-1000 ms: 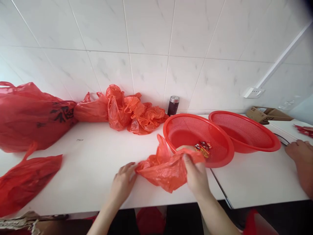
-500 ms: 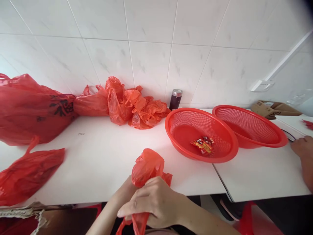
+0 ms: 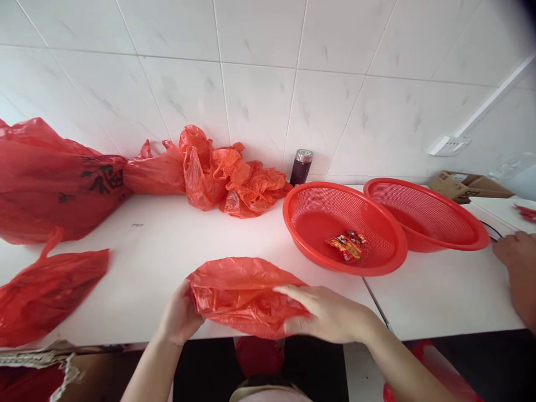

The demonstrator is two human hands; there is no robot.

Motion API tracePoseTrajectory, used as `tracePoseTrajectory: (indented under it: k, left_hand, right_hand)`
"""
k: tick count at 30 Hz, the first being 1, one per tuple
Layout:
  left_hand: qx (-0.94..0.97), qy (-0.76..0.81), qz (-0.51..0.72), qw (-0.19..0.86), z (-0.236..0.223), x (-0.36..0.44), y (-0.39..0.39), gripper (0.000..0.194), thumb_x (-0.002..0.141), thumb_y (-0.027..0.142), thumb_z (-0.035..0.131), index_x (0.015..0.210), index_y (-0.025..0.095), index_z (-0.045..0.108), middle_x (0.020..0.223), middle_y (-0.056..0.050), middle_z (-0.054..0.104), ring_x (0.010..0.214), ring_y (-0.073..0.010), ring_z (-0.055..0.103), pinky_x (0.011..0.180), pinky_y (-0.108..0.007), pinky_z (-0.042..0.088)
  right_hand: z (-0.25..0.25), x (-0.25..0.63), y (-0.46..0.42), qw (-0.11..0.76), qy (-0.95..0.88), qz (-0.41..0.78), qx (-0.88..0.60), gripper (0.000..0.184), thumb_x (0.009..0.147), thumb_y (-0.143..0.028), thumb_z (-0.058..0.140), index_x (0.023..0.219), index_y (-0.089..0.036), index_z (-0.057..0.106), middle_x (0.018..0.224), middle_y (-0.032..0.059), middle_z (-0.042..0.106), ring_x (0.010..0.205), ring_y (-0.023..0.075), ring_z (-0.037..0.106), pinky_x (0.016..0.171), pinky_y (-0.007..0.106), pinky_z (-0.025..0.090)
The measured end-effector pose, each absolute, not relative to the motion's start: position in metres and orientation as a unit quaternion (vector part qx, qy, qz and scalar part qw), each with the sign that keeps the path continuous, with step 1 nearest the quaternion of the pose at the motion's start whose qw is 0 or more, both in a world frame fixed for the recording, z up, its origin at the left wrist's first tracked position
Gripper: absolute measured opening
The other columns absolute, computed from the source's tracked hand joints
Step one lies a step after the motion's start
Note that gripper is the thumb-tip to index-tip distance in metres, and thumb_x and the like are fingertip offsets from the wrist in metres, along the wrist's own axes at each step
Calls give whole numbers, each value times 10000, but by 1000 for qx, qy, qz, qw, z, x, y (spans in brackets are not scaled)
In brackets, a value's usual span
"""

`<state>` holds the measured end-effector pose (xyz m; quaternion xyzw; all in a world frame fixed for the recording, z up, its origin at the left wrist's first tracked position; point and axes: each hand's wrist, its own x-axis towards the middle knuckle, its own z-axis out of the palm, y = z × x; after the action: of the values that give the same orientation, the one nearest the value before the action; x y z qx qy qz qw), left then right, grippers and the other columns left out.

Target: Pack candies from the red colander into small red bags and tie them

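Logging our two bare hands working a red plastic bag [image 3: 245, 296] just above the front edge of a white counter [image 3: 138, 251]. Our left hand [image 3: 180, 315] is palm inward, fingers curled on the bag's left edge, holding it. Our right hand [image 3: 329, 315] is open, fingers extended and nearly flat, lying on the bag's right side, hands spread wide with the bag between them. Beyond, a red mesh basket [image 3: 291, 220] holds small red-and-yellow snack packets [image 3: 347, 246]; their labels are too small to read. A second red mesh basket [image 3: 419, 209] tilts just beside it. Only readable writing: a black character, probably 福, on a large red bag [image 3: 46, 190] at left. A flat red bag [image 3: 50, 296] lies below that, and crumpled red bags [image 3: 234, 178] sit against the tiled wall [image 3: 259, 95]. Also a dark flask [image 3: 301, 166], cardboard box [image 3: 469, 187], and another person's hand [image 3: 517, 257] at the right edge.
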<state>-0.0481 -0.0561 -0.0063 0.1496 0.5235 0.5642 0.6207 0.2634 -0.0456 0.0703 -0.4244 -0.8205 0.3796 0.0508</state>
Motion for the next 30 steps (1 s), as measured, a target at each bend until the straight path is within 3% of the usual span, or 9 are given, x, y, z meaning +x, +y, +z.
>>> tracePoseTrajectory:
  k: [4, 7, 10, 13, 16, 19, 23, 26, 30]
  left_hand:
    - [222, 582, 503, 600, -17, -41, -66, 211, 731, 363, 616, 848, 191, 584, 699, 4, 661, 608, -177, 631, 571, -279, 494]
    - [419, 688, 436, 402, -16, -42, -74, 425, 784, 437, 593, 1142, 219, 525, 949, -45, 653, 742, -205, 637, 668, -341, 516]
    - [574, 706, 393, 131, -3, -32, -82, 536, 833, 365, 554, 1342, 257, 427, 1273, -119, 525, 1068, -275, 579, 884, -447, 487]
    - [675, 636, 371, 43, 12, -7, -81, 566, 822, 180, 517, 1372, 288, 433, 1451, -100, 398, 1305, -291, 406, 1036, -471, 382]
    - [691, 617, 363, 100, 18, 17, -66, 580, 771, 135, 528, 1332, 280, 504, 1451, -80, 437, 1279, -303, 436, 1042, -477, 362]
    - [571, 616, 415, 351, 17, 19, -47, 305, 823, 325, 545, 1070, 205, 678, 1091, -89, 690, 1051, -299, 606, 935, -434, 452]
    - [334, 553, 506, 572, 12, -16, -35, 309, 803, 448, 554, 696, 175, 651, 680, -62, 687, 685, -232, 669, 650, -339, 543]
    - [213, 529, 572, 590, 7, -47, -37, 146, 761, 318, 586, 727, 182, 626, 673, -38, 674, 600, -178, 643, 574, -294, 537]
    - [216, 590, 556, 544, 6, -61, -53, 303, 736, 288, 630, 1020, 186, 604, 953, -76, 681, 802, -219, 671, 677, -337, 552]
  right_hand:
    - [60, 241, -31, 121, -803, 280, -512, 557, 991, -447, 339, 1482, -184, 317, 1006, 117, 687, 901, 243, 652, 768, 345, 464]
    - [47, 227, -21, 113, -807, 209, -541, 658, 934, -376, 494, 1501, -152, 245, 847, 79, 687, 789, 236, 653, 696, 329, 460]
    - [42, 220, -16, 78, -815, 181, -545, 756, 849, -378, 619, 1491, -179, 271, 857, 79, 693, 810, 258, 662, 689, 340, 465]
    - [44, 210, -15, 51, -826, 156, -539, 750, 817, -388, 645, 1467, -196, 322, 834, 79, 690, 802, 272, 663, 689, 352, 467]
    - [43, 198, -17, 61, -844, 140, -515, 625, 814, -361, 645, 1383, -199, 441, 895, 88, 691, 889, 281, 647, 754, 368, 473]
    - [35, 193, -16, 64, -855, 118, -501, 475, 794, -311, 654, 1248, -193, 575, 1096, 120, 658, 1088, 309, 570, 927, 422, 425]
    - [24, 210, -9, 13, -863, 167, -476, 785, 703, -121, 645, 1435, -264, 397, 1376, 117, 503, 1243, 308, 476, 1011, 434, 377]
    - [25, 230, -1, -39, -858, 215, -466, 976, 660, -35, 629, 1501, -343, 242, 1387, 91, 503, 1215, 300, 514, 936, 390, 444]
    - [37, 241, 1, 5, -874, 217, -436, 730, 788, -20, 491, 1438, -337, 396, 1322, 53, 569, 1122, 235, 587, 905, 338, 458]
